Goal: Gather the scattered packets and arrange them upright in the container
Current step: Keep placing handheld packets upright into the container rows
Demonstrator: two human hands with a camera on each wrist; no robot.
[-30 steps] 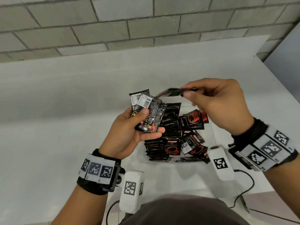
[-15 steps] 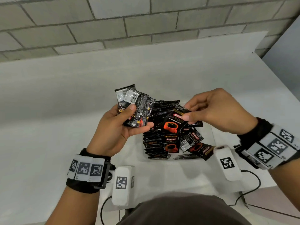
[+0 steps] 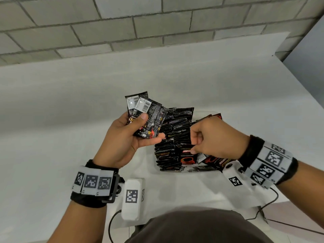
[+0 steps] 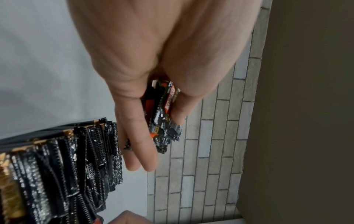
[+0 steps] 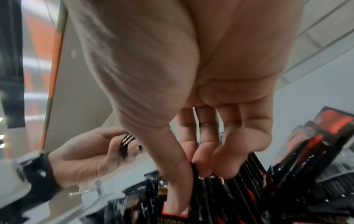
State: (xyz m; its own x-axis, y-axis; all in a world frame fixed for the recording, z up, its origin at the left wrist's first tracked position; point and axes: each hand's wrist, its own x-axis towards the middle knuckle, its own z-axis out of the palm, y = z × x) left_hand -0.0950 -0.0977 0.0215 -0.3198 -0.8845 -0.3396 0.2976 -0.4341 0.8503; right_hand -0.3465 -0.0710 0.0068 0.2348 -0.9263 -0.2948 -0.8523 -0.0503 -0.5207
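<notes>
From the head view, the left hand grips a fanned bunch of packets, thumb across them, above the white desk. The right hand, fingers curled, pinches a packet standing in the row of upright packets inside the container. The left wrist view shows the bunch clamped between thumb and fingers. In the right wrist view, blurred fingertips pinch a packet's top edge.
</notes>
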